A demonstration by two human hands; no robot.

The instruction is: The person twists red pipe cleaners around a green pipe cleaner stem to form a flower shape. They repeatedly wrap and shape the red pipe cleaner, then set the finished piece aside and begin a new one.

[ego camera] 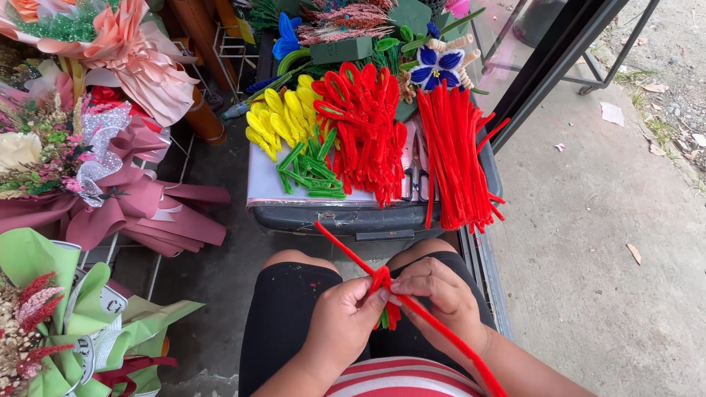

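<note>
I'm looking down over my lap, seated on bare grey concrete with black shorts and a red-and-white striped hem at the bottom of view. My left hand point(346, 323) and right hand point(437, 294) are pressed close together above my knees, both pinching a small folded red pipe-cleaner piece point(382, 283) with a bit of green showing beneath it. A long red pipe cleaner point(441, 331) runs through the pinch, one end rising toward the bin, the other slanting down past my right wrist.

Just beyond my knees sits a dark plastic bin point(346, 219) with a pale board on top. On it lie yellow looped pieces point(279, 121), short green pieces point(309, 165), a heap of red looped pieces point(364, 125), and a thick bundle of straight red stems point(456, 162) spilling over the front edge. A pair of scissors point(415, 173) lies between the two red heaps. A blue-and-white pipe-cleaner flower point(437, 68) rests at the back.

To my left stand wrapped bouquets in mauve paper point(140, 206) and light green paper point(66, 294). A black metal frame point(559, 51) slants on my right over open pavement
</note>
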